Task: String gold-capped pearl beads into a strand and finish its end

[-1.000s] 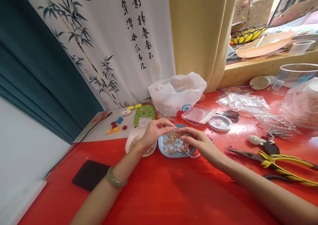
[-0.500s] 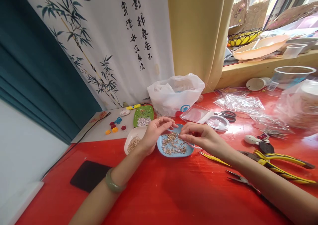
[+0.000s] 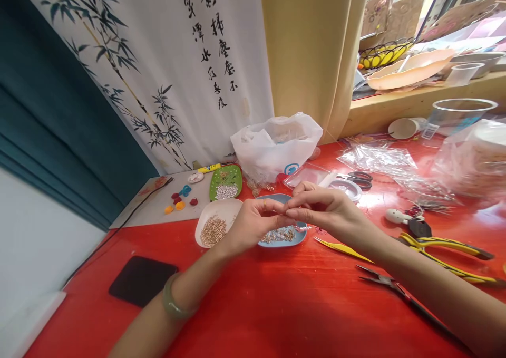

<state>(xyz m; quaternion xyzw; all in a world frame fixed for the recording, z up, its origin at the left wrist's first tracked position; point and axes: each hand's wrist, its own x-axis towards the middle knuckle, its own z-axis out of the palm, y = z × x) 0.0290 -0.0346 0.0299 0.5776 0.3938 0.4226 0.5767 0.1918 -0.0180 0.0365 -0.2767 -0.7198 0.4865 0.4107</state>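
Over the blue tray [image 3: 282,243], the fingertips of my two hands meet in a pinch. My right hand [image 3: 322,206] is closed on a strand of small pink and white beads [image 3: 303,228], which trails out below its fingers. My left hand [image 3: 256,222], with a green bangle [image 3: 173,300] at the wrist, is pinched too, but what lies between its fingertips is too small to make out. Gold and clear beads or findings lie in the tray, partly hidden by my hands. Beside my left hand sits a white dish [image 3: 237,205] of small gold beads [image 3: 213,231].
A green dish [image 3: 212,186] holds pearly beads. Behind stands a white plastic bag [image 3: 253,157]. To the right lie yellow tweezers [image 3: 343,250], needle-nose pliers [image 3: 381,280], yellow-handled pliers [image 3: 450,242] and scissors [image 3: 359,179]. A black phone-like slab [image 3: 142,280] rests at left.
My hands have come together; the left hand moved right and slightly down to meet the right fingertips. More of the white dish shows, and more of the blue tray is covered. The view shifted slightly.
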